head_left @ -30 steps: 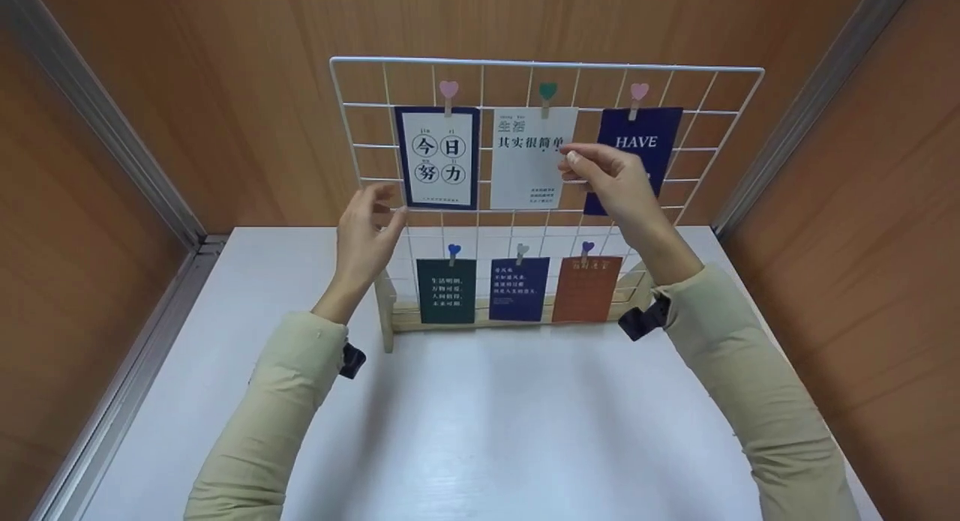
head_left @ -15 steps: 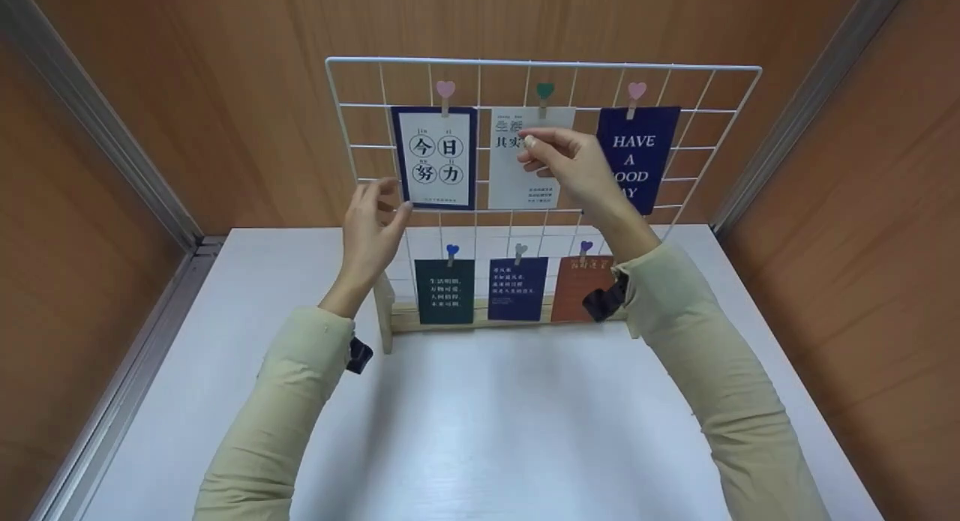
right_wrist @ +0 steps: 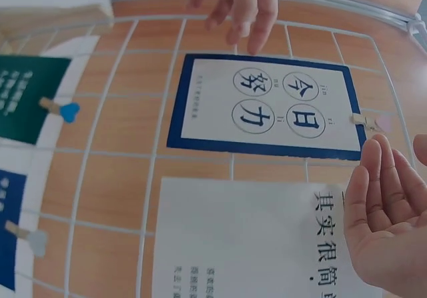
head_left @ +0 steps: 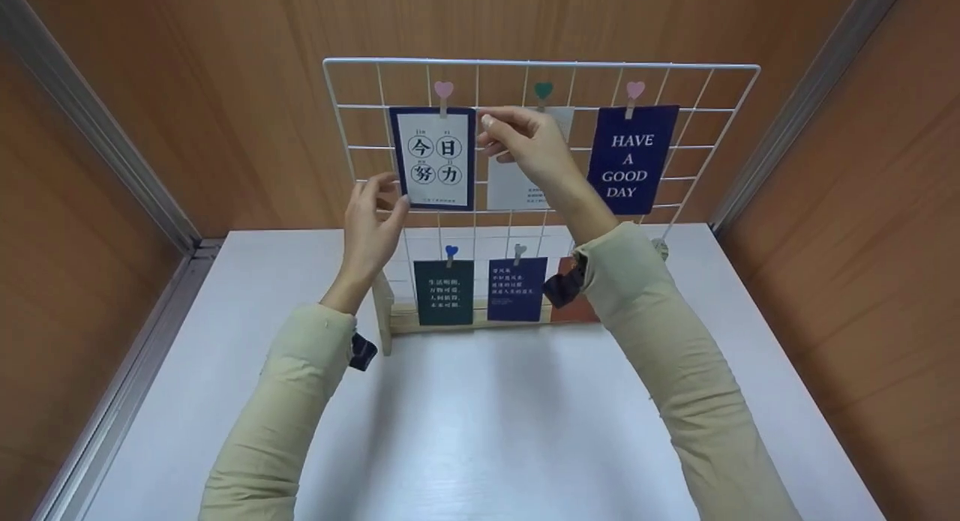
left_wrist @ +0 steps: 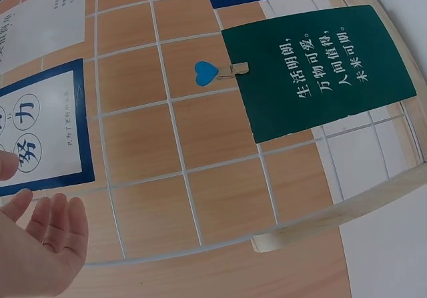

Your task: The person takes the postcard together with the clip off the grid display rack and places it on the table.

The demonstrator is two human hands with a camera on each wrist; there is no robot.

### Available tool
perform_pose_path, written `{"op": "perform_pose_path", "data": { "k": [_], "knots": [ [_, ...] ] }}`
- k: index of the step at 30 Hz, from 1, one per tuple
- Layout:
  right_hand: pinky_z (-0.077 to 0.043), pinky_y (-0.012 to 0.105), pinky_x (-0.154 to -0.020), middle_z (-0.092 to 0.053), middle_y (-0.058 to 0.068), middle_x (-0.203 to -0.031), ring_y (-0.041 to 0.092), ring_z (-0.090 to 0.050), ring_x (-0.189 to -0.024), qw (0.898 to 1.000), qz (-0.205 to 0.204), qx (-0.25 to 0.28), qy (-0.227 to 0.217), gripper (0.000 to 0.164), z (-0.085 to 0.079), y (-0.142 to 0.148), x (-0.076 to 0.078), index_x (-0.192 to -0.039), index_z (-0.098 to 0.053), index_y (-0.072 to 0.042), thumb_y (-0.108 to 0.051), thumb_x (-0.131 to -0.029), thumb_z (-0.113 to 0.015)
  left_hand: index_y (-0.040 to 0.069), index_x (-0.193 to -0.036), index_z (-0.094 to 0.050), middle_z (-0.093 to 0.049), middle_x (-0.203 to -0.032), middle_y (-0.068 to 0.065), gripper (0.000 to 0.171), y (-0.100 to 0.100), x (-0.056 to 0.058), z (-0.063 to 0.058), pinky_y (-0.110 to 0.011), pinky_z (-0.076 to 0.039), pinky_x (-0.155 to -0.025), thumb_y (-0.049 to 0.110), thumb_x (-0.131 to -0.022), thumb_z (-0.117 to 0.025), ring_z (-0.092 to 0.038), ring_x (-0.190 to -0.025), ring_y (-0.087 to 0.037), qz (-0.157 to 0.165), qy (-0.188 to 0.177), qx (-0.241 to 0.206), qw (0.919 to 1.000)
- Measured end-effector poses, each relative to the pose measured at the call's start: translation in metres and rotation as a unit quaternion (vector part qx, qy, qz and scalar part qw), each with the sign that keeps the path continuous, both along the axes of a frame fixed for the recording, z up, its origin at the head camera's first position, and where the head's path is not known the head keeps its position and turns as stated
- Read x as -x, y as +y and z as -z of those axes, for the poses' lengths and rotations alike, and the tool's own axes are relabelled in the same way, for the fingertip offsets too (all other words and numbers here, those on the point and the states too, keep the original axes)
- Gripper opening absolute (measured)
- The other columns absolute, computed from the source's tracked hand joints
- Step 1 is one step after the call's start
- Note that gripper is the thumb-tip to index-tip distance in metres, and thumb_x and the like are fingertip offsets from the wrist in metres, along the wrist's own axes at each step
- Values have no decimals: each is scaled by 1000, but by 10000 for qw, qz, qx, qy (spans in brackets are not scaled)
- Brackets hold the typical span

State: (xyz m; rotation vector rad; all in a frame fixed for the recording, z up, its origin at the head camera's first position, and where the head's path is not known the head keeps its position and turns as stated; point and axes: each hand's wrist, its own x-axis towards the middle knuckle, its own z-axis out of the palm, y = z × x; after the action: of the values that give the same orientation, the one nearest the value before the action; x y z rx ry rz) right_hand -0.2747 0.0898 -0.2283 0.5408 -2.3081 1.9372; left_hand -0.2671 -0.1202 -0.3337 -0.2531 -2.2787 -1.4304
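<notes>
A white card with a dark blue border (head_left: 436,160) hangs at the upper left of a white wire grid (head_left: 478,223), under a pink heart clothespin (head_left: 443,91). My left hand (head_left: 373,225) is at the card's left edge, fingers loosely bent, fingertips right by the border. By its upper right edge is my right hand (head_left: 536,142), which covers part of a plain white card (head_left: 517,187). In the right wrist view the right fingers (right_wrist: 393,191) are relaxed near the clothespin, thumb apart, holding nothing. The left fingertips (right_wrist: 257,41) overlap the bordered card's edge there.
A navy "HAVE A GOOD DAY" card (head_left: 628,161) hangs at the upper right. Below are a green card (head_left: 444,311), a blue card (head_left: 517,311) and a partly hidden orange card (head_left: 577,311). The grid's wooden base (head_left: 405,318) stands on a white table (head_left: 450,431) before wooden walls.
My right hand has moved left, from in front of the navy card across the plain white card to the bordered card, uncovering the navy card. My left hand has barely shifted.
</notes>
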Motion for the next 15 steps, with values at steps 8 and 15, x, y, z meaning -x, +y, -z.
{"op": "perform_pose_path", "data": {
  "k": [8,15],
  "knots": [
    [-45,30,-76,-60,11,-88,24,-57,-81,9999,97,9,-24,28,-17,-20,-11,-116,-54,-2,-14,-91,-49,4,-119,-48,-45,-105,-8,34,1,2,-1,-29,-40,-76,15,-88,-53,-45,-88,-18,-57,78,-51,9999],
    [-45,30,-76,-60,13,-86,25,-57,-78,9997,216,57,-85,32,-21,-35,-10,-120,-51,-2,-15,-91,-49,1,-116,-50,-46,-100,-8,31,5,5,-1,-25,-39,-73,14,-88,-53,-45,-84,-20,-203,88,-57,9997]
  ]
}}
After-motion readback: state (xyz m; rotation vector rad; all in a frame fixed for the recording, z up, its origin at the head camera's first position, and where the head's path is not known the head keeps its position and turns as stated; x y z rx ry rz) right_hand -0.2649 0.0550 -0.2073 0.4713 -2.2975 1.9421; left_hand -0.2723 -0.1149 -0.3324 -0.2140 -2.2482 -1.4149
